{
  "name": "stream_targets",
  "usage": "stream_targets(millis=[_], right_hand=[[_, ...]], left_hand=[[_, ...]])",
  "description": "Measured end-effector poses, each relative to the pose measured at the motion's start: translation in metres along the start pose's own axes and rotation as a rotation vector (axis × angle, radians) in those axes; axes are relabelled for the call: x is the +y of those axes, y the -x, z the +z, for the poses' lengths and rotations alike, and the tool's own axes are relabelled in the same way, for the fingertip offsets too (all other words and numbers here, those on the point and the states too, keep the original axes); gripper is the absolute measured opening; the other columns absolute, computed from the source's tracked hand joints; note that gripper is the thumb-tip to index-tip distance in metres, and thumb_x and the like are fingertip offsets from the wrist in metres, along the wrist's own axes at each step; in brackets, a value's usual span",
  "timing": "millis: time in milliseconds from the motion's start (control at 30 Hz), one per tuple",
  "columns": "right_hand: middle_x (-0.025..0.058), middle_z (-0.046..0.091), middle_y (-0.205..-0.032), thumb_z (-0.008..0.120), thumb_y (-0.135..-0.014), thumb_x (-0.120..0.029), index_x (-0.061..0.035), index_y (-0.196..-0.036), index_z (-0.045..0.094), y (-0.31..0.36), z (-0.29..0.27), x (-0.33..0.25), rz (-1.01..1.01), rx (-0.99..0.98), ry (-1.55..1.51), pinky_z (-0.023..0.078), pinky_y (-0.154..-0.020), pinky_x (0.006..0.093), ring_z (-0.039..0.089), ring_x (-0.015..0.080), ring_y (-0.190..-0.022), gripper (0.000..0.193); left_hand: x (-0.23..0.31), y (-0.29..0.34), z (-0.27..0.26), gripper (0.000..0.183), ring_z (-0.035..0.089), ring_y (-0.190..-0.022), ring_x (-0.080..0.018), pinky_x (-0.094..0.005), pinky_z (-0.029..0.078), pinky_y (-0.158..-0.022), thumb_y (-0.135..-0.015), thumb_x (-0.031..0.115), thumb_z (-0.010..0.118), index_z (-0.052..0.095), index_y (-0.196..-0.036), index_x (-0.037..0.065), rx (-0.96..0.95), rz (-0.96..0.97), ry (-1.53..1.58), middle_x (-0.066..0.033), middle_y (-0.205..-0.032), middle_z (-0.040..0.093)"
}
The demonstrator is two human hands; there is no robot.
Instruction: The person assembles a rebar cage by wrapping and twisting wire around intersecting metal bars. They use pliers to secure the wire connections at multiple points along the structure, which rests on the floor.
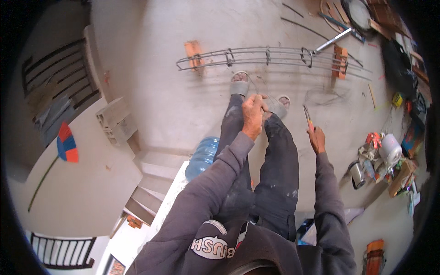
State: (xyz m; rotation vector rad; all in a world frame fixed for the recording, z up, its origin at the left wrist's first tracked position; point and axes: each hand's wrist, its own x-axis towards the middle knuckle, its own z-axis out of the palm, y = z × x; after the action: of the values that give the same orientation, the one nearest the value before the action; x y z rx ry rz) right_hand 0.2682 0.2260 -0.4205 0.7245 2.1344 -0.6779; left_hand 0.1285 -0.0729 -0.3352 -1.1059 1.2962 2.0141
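Observation:
My left hand [253, 115] is in front of my legs with its fingers pinched together. Fine wire [259, 87] appears to run from those fingers, though it is faint against the floor. Out to the right, my right hand [316, 138] is closed around pliers [307, 115] with red and yellow handles, their metal end pointing away from me. Beyond my feet lies a long rebar cage [268, 56], made of thin bars with several stirrups around them. Two orange bricks prop it up, a left brick [194, 54] and a right brick [340, 62]. Neither hand touches the cage.
A metal tool [333, 40] rests against the cage's right part. Loose wire [326, 96] lies on the floor. A blue water jug [201, 158] stands left of my legs beside steps [160, 166]. Concrete blocks [115, 120] and a broom [68, 143] are farther left. Assorted containers [390, 149] crowd the right.

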Motion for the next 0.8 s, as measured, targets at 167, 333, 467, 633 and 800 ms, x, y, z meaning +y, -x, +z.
stream_targets(millis=[167, 333, 467, 633, 800], right_hand=[[0.0284, 0.065, -0.092, 0.068, -0.078, -0.037, 0.0038, -0.09, 0.06, -0.055, 0.044, -0.022, -0.026, 0.125, 0.11, 0.048, -0.08, 0.053, 0.063, 0.0461, -0.091, 0.044], [0.0271, 0.066, -0.093, 0.07, -0.077, -0.034, 0.002, -0.097, 0.057, -0.121, 0.073, -0.027, -0.095, 0.211, 0.153, 0.05, -0.078, 0.0537, 0.063, 0.0455, -0.092, 0.044], [0.0246, 0.065, -0.096, 0.072, -0.078, -0.029, -0.0006, -0.101, 0.054, -0.168, 0.085, -0.022, -0.179, 0.297, 0.233, 0.051, -0.077, 0.0512, 0.064, 0.0436, -0.092, 0.04], [0.0218, 0.062, -0.099, 0.073, -0.079, -0.022, -0.0026, -0.103, 0.053, -0.207, 0.097, -0.02, -0.18, 0.331, 0.238, 0.052, -0.079, 0.0502, 0.063, 0.0414, -0.094, 0.036], [0.0207, 0.061, -0.102, 0.071, -0.08, -0.016, -0.003, -0.104, 0.053, -0.227, 0.112, 0.009, -0.199, 0.381, 0.248, 0.051, -0.081, 0.0499, 0.062, 0.0401, -0.097, 0.033]], left_hand=[[-0.038, -0.034, -0.026, 0.025, 0.033, -0.044, -0.0023, -0.0196, 0.024, -0.039, -0.104, 0.024, 0.05, 0.058, -0.108, 0.0, 0.038, 0.039, -0.076, -0.0015, -0.067, 0.055], [-0.034, -0.054, -0.035, 0.025, 0.032, -0.044, -0.0025, -0.0194, 0.024, -0.039, -0.105, 0.023, 0.048, 0.057, -0.109, 0.0, 0.008, -0.001, -0.167, -0.0017, -0.068, 0.054], [-0.025, -0.062, -0.034, 0.026, 0.032, -0.045, -0.0021, -0.0192, 0.025, -0.039, -0.107, 0.02, 0.044, 0.055, -0.11, -0.003, -0.032, -0.055, -0.163, -0.002, -0.07, 0.054], [-0.015, -0.066, -0.023, 0.027, 0.031, -0.047, -0.0023, -0.0185, 0.025, -0.04, -0.107, 0.022, 0.043, 0.054, -0.111, -0.003, -0.077, -0.092, -0.172, -0.0015, -0.07, 0.052], [-0.011, -0.069, -0.016, 0.028, 0.03, -0.046, -0.0022, -0.0187, 0.024, -0.04, -0.107, 0.025, 0.045, 0.054, -0.109, -0.002, -0.081, -0.127, -0.13, -0.0013, -0.069, 0.052]])
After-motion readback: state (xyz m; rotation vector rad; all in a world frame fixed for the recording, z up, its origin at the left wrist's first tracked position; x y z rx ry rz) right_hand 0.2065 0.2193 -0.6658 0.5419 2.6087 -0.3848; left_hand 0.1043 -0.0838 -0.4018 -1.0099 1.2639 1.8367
